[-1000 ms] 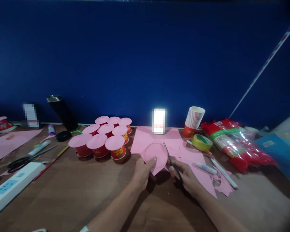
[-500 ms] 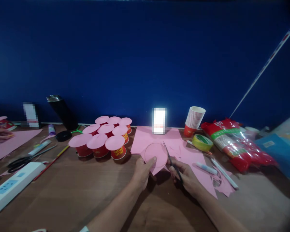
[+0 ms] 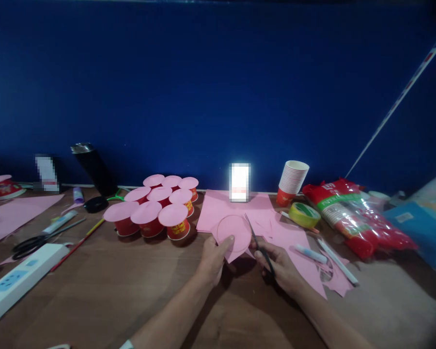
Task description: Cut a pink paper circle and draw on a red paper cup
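My left hand point(image 3: 213, 258) pinches a piece of pink paper point(image 3: 236, 233) with a circle drawn on it, thumb on top. My right hand point(image 3: 279, 265) is closed round the handles of black scissors point(image 3: 258, 243), whose blades point up along the right edge of the circle. Both hands are just above the brown table point(image 3: 105, 286), in front of several flat pink sheets point(image 3: 236, 208).
Several red cups capped with pink discs point(image 3: 156, 211) stand to the left. A stack of paper cups point(image 3: 291, 182), green tape roll point(image 3: 303, 214), glue stick point(image 3: 310, 253) and red packet point(image 3: 352, 215) lie right. Power strip point(image 3: 18, 281), second scissors point(image 3: 36, 241) and black flask point(image 3: 93, 168) sit left.
Another person's hand that showed at the far left edge half a second ago is gone. My hands, the paper and the scissors have barely moved.
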The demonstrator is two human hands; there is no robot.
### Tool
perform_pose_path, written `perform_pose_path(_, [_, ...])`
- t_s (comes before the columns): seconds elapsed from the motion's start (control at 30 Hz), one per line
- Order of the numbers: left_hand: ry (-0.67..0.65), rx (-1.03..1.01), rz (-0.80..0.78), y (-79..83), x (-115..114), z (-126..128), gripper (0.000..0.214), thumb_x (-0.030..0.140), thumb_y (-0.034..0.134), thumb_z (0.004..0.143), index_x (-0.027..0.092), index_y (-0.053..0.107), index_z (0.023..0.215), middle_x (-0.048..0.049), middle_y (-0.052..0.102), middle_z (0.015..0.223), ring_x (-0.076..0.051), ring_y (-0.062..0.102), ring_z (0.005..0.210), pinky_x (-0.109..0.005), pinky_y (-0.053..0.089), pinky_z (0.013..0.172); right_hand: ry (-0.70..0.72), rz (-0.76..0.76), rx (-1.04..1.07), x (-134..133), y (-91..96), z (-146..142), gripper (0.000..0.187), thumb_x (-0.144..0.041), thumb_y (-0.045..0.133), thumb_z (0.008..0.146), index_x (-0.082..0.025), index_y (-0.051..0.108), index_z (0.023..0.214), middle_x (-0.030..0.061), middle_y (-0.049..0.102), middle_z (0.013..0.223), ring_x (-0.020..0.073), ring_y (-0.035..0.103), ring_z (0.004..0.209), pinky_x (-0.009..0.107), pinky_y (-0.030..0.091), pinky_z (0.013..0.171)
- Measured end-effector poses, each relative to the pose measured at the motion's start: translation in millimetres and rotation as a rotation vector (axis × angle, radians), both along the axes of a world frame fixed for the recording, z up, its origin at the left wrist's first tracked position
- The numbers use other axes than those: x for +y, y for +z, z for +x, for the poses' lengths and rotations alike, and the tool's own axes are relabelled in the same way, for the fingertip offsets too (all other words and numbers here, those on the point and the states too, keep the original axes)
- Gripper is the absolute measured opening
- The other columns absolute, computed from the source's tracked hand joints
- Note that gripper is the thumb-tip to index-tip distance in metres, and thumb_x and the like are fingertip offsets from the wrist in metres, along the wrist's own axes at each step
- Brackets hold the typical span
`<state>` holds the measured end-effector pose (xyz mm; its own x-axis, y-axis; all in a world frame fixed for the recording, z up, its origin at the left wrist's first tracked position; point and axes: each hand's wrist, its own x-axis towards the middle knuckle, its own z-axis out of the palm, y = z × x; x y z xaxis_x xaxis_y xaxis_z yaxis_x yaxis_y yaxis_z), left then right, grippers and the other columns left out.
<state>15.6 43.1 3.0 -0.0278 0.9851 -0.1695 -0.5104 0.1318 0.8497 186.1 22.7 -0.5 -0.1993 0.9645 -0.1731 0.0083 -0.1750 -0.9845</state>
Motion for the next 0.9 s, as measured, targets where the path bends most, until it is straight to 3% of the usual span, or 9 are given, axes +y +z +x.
perform_pose_path(0.47, [0.034, -0.021, -0.032, 5.1, 1.3, -1.4, 0.049, 0.035, 0.084, 0.056, 0.005, 0.068, 0.091, -0.0155, 0.073, 0.083, -0.026, 0.069, 0.077, -0.037, 0.054, 0.077, -0.003, 0.03, -0.021, -0.4, 3.7, -1.5, 0.05, -0.057, 0.069, 0.071, -0.017, 0.063, 0.101, -0.0077, 0.04, 0.049, 0.0067, 0.038, 0.04, 0.017, 0.029, 0.036])
perform_pose_path(0.9, [0.058, -0.03, -0.036, -0.4, 4.2, -3.3, 0.047, 0.034, 0.084, 0.057, 0.006, 0.067, 0.092, -0.0146, 0.073, 0.085, -0.025, 0.069, 0.079, -0.037, 0.053, 0.079, 0.028, 0.054, -0.084, 0.8, 2.9, 0.3, 0.052, -0.06, 0.067, 0.071, -0.017, 0.062, 0.101, -0.008, 0.041, 0.05, 0.0069, 0.039, 0.041, 0.018, 0.029, 0.038])
